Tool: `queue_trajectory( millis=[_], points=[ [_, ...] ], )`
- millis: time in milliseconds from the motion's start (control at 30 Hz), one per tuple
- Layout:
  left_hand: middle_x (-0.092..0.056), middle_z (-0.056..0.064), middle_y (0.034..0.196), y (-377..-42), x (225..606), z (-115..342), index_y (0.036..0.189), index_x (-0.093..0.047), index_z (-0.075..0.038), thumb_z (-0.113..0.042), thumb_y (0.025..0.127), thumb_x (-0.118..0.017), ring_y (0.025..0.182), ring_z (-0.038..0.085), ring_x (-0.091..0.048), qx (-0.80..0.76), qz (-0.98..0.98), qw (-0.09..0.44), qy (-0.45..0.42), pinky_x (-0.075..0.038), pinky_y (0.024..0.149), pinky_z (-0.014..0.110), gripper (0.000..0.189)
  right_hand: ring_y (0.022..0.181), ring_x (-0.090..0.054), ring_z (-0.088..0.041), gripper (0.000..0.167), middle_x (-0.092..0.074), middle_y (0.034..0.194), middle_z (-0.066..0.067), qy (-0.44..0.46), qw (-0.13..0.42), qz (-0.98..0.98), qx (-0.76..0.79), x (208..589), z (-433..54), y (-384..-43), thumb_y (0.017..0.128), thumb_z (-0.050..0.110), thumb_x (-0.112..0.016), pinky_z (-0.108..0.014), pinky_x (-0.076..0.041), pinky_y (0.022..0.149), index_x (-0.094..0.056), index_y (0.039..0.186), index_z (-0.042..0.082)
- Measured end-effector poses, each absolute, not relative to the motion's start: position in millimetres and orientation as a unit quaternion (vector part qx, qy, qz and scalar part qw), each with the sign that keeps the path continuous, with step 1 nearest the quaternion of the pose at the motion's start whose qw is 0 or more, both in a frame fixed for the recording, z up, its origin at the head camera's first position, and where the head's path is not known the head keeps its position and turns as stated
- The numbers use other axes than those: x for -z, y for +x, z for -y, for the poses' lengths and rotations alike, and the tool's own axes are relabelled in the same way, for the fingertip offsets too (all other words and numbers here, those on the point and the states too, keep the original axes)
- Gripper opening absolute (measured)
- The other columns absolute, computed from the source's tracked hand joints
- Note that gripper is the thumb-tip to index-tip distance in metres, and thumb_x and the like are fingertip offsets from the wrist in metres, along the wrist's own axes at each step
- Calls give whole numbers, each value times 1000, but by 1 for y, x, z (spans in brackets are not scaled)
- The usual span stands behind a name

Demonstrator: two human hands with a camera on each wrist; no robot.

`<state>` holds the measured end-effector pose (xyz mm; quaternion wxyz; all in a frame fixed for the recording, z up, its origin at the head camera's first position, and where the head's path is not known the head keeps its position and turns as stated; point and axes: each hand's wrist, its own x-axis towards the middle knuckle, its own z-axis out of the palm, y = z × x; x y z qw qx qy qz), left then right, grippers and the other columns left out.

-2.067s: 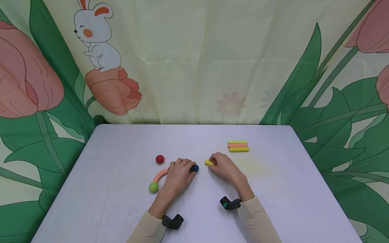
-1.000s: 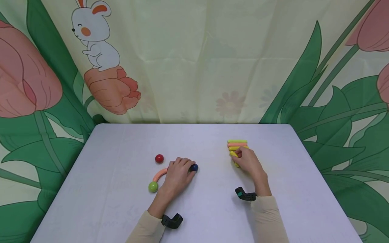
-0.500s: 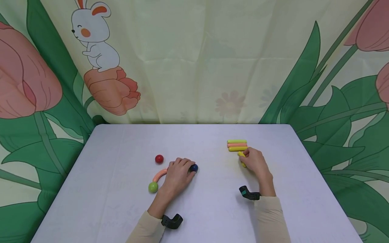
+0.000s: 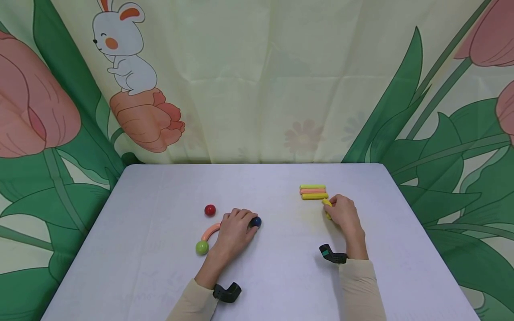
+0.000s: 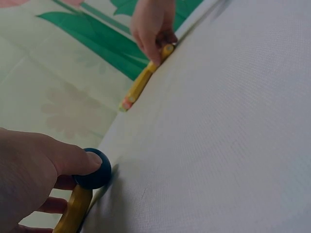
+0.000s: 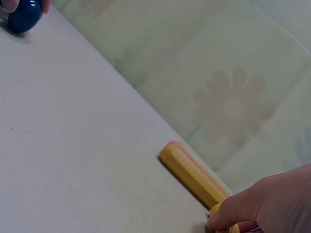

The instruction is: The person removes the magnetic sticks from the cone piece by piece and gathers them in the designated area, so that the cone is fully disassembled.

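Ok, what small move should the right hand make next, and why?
Perhaps the right hand should turn its yellow stick parallel to the three sticks and release it beside them: the pinched stick slants near their right end, while those three lie side by side.

Yellow on the pinched piece (image 4: 327, 203); lime, salmon, yellow on sticks (image 4: 313, 191) toward the surface's (image 4: 281, 276) far edge; dark blue on the held ball (image 4: 258, 221), red on the farther ball (image 4: 210, 210), green on the nearer ball (image 4: 202, 247).
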<state>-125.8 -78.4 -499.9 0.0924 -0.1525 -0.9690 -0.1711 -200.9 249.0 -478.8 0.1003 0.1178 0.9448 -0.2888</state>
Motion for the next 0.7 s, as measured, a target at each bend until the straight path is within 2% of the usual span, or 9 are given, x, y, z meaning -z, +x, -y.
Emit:
queue_trajectory(
  millis=[400, 700],
  points=[
    [-69, 0, 122, -126, 500, 79, 124, -69, -18, -32, 90, -74, 114, 22, -59, 169, 968, 100, -156, -49, 96, 44, 37, 99, -55, -34, 41, -60, 117, -26, 122, 86, -948, 283, 482, -252, -203, 95, 22, -59, -42, -52, 83, -56, 122, -8],
    [-69, 0, 122, -126, 501, 80, 124, -69, -18, -32, 90, -75, 114, 22, -60, 170, 968, 101, -157, -49, 95, 44, 37, 97, -54, -32, 44, -56, 115, -23, 132, 76, -947, 282, 477, -249, -201, 98, 28, -59, -37, -49, 76, -56, 124, -7]
  ],
)
